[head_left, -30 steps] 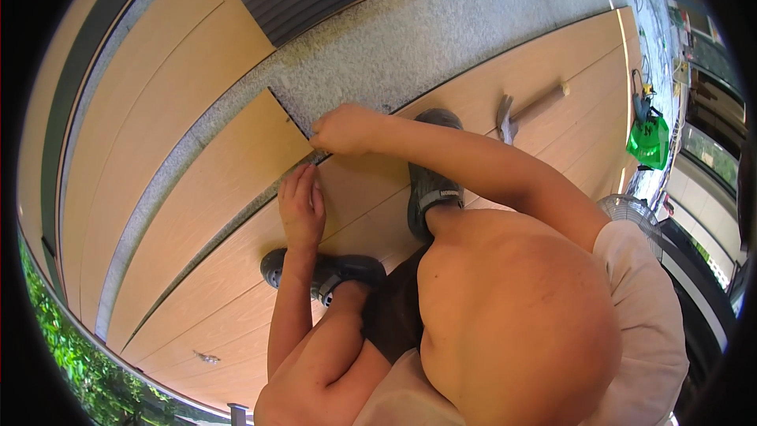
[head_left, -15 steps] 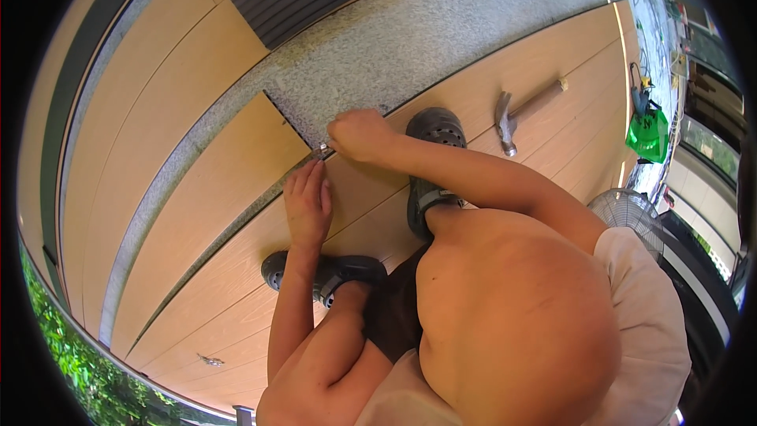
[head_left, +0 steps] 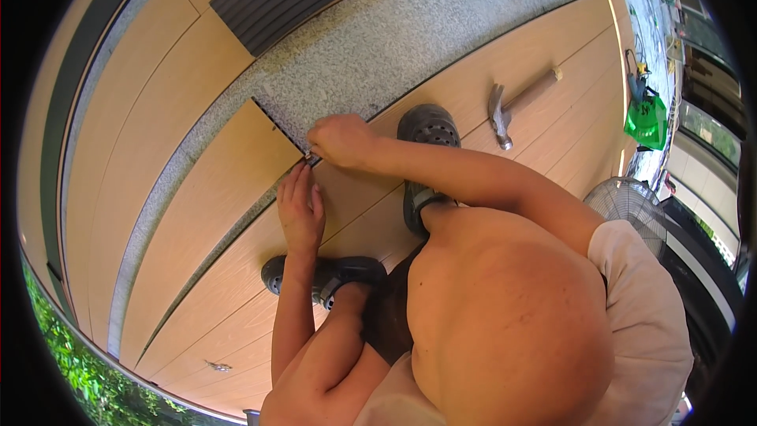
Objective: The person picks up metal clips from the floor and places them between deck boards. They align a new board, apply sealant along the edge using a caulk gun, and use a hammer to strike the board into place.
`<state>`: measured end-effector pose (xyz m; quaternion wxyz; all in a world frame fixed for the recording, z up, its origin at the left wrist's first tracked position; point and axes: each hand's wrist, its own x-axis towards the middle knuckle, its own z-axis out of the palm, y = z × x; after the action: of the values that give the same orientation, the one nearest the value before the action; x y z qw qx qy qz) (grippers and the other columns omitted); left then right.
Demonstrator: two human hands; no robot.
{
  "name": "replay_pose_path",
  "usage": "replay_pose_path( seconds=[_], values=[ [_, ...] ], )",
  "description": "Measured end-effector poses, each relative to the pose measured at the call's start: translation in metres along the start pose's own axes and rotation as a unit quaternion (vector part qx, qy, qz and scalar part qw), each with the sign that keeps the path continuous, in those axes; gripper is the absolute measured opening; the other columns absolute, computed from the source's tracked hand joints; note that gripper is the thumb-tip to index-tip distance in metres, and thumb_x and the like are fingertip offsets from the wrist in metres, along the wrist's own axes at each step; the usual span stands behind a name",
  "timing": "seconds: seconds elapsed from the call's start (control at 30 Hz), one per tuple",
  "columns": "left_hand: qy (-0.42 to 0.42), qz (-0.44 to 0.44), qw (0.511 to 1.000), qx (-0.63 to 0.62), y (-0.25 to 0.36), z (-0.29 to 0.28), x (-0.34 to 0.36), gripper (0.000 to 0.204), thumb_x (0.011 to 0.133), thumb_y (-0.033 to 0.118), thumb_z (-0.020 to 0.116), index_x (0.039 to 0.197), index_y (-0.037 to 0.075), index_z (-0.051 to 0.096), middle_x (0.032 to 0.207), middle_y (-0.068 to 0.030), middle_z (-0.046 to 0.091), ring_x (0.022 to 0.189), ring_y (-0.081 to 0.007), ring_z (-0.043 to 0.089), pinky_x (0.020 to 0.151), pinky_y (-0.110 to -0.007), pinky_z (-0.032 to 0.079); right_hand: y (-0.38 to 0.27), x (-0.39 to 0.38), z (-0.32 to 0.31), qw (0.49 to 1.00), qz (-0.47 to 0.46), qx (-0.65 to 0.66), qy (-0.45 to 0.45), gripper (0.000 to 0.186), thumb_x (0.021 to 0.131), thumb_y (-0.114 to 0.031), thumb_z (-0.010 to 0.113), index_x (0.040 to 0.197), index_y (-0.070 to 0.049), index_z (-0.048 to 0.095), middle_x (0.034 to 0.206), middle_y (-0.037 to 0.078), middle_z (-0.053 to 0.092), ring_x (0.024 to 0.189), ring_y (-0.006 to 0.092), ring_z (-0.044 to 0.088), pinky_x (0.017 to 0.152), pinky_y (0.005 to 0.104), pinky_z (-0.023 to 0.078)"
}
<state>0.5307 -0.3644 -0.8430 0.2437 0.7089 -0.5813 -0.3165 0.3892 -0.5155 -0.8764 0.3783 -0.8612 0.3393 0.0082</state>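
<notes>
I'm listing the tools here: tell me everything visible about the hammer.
The hammer has a grey, metal-looking head with a round striking end opposite a curved claw, and a brown, wood-looking handle, paler at its tip. It lies on the tan boards, right of the right shoe, handle pointing to the picture's upper right. Nothing else touches it.

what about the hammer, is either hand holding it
No, the hammer lies on the tan planks, apart from both the left hand and the right hand.
</notes>
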Motion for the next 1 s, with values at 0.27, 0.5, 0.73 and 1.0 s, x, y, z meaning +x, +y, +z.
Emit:
replay_pose_path(
  seconds=[0.27, 0.5, 0.73, 1.0],
  values=[
    [0.001, 0.002, 1.0, 0.009, 0.001, 0.0, 0.002, 0.037, 0.092, 0.004, 0.063, 0.128, -0.004, 0.063, 0.136, -0.0211, 0.061, 0.123, -0.0409, 0.056, 0.107, -0.048, 0.045, 0.002, 0.003, 0.006, 0.999, -0.016, 0.013, 0.044, 0.017, 0.086, -0.022, 0.066, 0.083, -0.006, 0.07, 0.084, 0.014, 0.067, 0.084, 0.0363, 0.069, 0.072, 0.048, 0.056],
    [-0.004, -0.005, 1.0, 0.006, -0.001, -0.002, -0.001, 0.038, 0.091, 0.004, 0.063, 0.128, -0.004, 0.063, 0.136, -0.0208, 0.061, 0.123, -0.0406, 0.056, 0.108, -0.048, 0.044, -0.002, 0.0, 0.004, 0.999, -0.01, 0.019, 0.037, 0.016, 0.086, -0.022, 0.067, 0.084, -0.006, 0.07, 0.086, 0.014, 0.067, 0.087, 0.0357, 0.068, 0.074, 0.0477, 0.056],
    [-0.007, -0.002, 1.0, 0.009, -0.001, -0.005, -0.001, 0.039, 0.091, 0.003, 0.062, 0.129, -0.004, 0.063, 0.137, -0.0201, 0.061, 0.123, -0.0407, 0.056, 0.108, -0.048, 0.044, -0.004, 0.001, 0.001, 0.999, 0.006, 0.03, 0.024, 0.016, 0.087, -0.024, 0.069, 0.087, -0.008, 0.07, 0.091, 0.011, 0.068, 0.091, 0.0341, 0.068, 0.076, 0.0474, 0.055],
    [-0.007, -0.015, 1.0, -0.016, -0.003, -0.005, -0.004, 0.039, 0.091, 0.001, 0.061, 0.129, 0.0, 0.063, 0.135, -0.0176, 0.063, 0.125, -0.0386, 0.056, 0.109, -0.046, 0.043, 0.006, 0.004, -0.007, 0.999, -0.037, 0.036, -0.016, 0.014, 0.086, -0.023, 0.068, 0.087, -0.009, 0.071, 0.093, 0.011, 0.067, 0.092, 0.0351, 0.067, 0.075, 0.0481, 0.055]
  ],
)
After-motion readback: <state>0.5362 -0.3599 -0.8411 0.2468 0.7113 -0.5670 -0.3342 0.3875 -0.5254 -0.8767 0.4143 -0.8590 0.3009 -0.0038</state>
